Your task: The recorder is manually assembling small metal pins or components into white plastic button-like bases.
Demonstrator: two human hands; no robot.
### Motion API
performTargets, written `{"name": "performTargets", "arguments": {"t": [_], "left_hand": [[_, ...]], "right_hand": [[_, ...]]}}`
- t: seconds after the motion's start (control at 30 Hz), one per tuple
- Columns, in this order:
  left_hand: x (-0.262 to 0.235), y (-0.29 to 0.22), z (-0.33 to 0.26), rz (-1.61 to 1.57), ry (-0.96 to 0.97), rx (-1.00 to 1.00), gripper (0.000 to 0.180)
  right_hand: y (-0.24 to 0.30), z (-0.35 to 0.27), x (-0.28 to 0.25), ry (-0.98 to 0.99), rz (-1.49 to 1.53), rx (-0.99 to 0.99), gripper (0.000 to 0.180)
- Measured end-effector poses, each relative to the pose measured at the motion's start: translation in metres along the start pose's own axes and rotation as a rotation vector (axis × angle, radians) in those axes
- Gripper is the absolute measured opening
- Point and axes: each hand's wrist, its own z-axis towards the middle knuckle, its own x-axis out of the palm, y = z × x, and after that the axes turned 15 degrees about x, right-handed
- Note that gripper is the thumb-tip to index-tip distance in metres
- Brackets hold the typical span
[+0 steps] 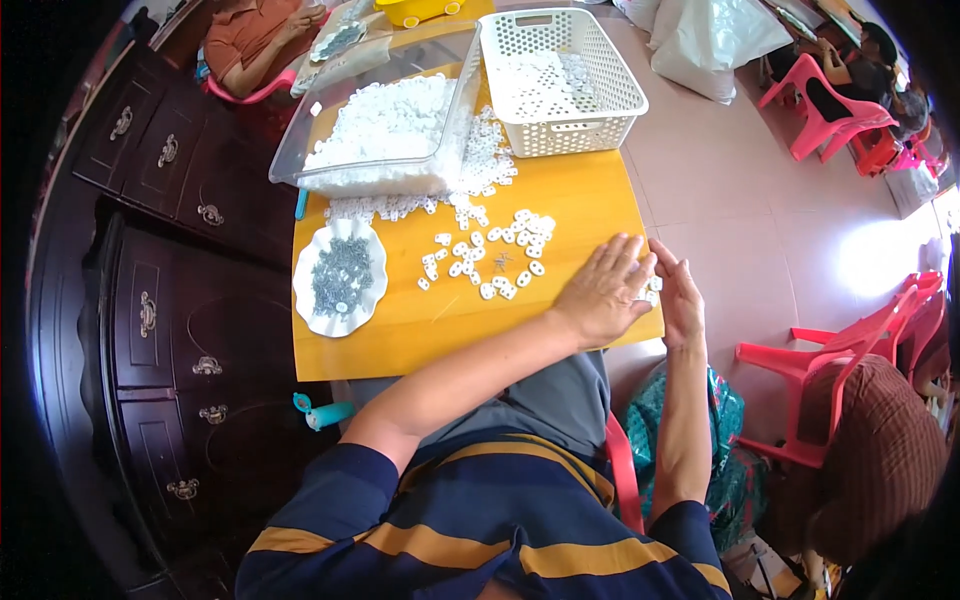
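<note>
Head view: left hand (604, 290) flat, palm down; right hand (683, 308) cupped beside the table's (590, 195) right edge; cannot tell whether they touch. Small white pieces (655, 284) show between them. Probably light, stiff, slippery plastic, hardly fragile; singles best pinched by the rims.

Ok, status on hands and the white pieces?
Left hand palm down by the table edge. Right hand open beside it. White pieces showing between them. Nothing seen blocking either.
</note>
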Motion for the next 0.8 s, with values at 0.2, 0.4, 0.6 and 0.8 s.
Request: {"name": "performTargets", "arguments": {"t": [0.2, 0.4, 0.6, 0.8], "left_hand": [[0.027, -0.001, 0.03, 0.017, -0.085, 0.125, 0.053], [0.048, -0.003, 0.054, -0.082, -0.053, 0.116, 0.038], [0.054, 0.0, 0.073, -0.017, -0.052, 0.097, 0.027], [0.054, 0.004, 0.086, -0.078, -0.058, 0.034, 0.026]], "right_hand": [[-0.02, 0.012, -0.036, -0.122, 0.279, 0.094, 0.05], [-0.029, 0.01, -0.047, 0.061, 0.526, 0.102, 0.043], [-0.048, 0.014, -0.07, 0.085, 0.6, 0.057, 0.043], [-0.039, 0.013, -0.05, 0.121, 0.665, 0.043, 0.047]]}}
